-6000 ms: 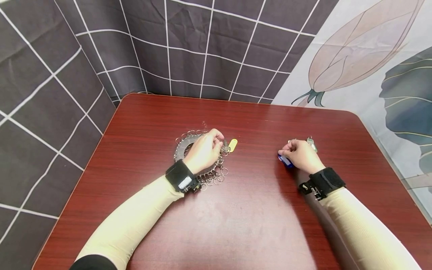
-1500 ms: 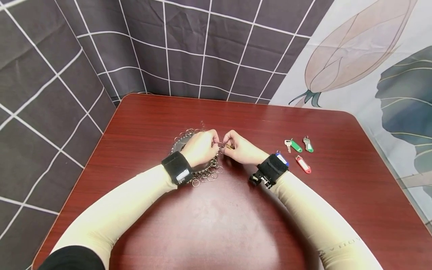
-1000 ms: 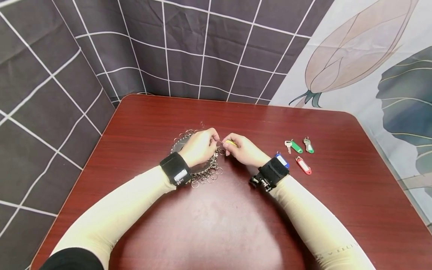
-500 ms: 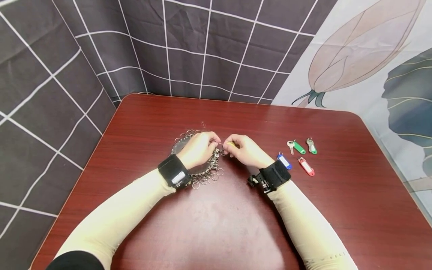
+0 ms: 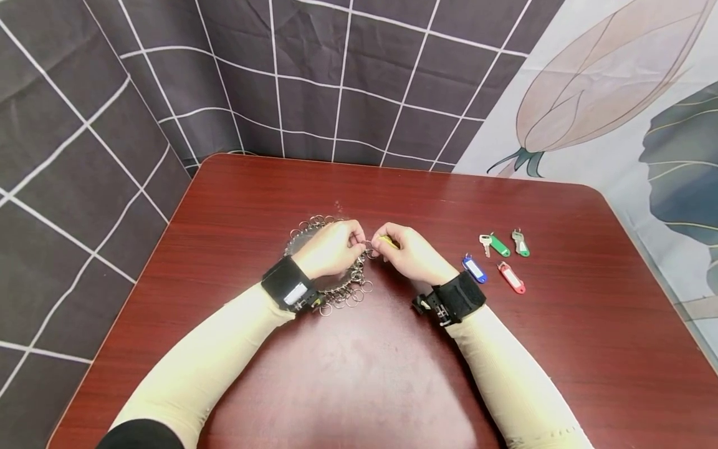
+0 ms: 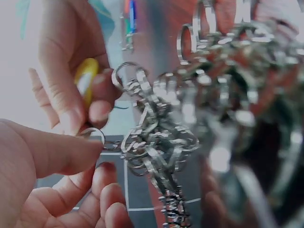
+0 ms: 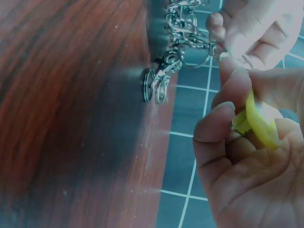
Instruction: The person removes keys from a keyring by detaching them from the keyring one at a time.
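Note:
A round metal disc hung with several split rings (image 5: 331, 287) lies on the red-brown table (image 5: 392, 374). My left hand (image 5: 332, 248) rests over it and pinches one small ring (image 6: 93, 134) at the disc's right edge. My right hand (image 5: 408, 251) meets it there, pinching a yellow key tag (image 5: 387, 240) (image 6: 85, 80) (image 7: 259, 121) between thumb and fingers. The tag sits right against the pinched ring (image 7: 202, 59). The cluster of rings (image 6: 156, 142) hangs between both hands.
To the right of my right wrist lie a blue key tag (image 5: 474, 269), a red one (image 5: 512, 277) and two green ones with keys (image 5: 498, 245) (image 5: 520, 242). Dark checked cloth and a flower-print cloth hang behind the table.
Six seconds ago my right hand was over at the tags on the right; it has come left to meet my left hand at the rings. Over the last second both hands barely shift.

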`<state>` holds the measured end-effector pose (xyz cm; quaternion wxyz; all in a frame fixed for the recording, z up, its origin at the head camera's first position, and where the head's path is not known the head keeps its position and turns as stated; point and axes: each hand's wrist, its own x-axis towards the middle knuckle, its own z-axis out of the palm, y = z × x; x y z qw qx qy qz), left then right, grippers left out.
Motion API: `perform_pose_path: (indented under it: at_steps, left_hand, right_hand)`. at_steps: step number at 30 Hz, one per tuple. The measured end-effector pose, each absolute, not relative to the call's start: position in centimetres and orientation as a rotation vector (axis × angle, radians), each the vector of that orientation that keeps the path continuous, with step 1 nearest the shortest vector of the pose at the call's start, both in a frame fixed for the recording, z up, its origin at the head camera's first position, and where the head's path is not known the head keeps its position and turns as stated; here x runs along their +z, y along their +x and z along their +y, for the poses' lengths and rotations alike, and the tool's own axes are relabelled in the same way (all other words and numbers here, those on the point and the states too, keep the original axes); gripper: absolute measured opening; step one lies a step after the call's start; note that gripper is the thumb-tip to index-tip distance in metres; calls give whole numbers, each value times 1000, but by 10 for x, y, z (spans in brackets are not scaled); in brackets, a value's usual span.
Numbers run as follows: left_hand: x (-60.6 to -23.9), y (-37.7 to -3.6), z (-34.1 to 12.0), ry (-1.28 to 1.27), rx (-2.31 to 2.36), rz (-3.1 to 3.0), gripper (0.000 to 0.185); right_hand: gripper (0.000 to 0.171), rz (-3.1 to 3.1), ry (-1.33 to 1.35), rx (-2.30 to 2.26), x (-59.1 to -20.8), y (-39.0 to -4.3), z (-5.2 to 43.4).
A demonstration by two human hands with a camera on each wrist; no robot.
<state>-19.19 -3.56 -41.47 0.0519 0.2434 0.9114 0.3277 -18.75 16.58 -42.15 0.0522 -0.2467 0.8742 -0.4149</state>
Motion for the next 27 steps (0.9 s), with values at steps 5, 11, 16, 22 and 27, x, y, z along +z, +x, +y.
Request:
perform_pose_path:
  at_steps: [5,11,16,22,27]
  left_hand:
    - [-414,-191,-37,725,1056,2792,5]
    - [-418,-190,-33,723,1167,2819,8]
    - [-418,-188,-33,721,1184,2827,16]
    - [-419,-189,-34,657,1177,2838,8]
    - [-418,-188,-33,674,1237,2842,8]
  right_hand:
    - [5,2696,-728,-1338,-423,-186,168]
    - [8,2648,-679,-1444,-425,-187,170]
    - [10,2591,-675,-1541,-426,-188,167]
    - [9,2555,-666,-1551,-407,-178,159]
    - [8,2559,-642,-1556,-406,-176,158]
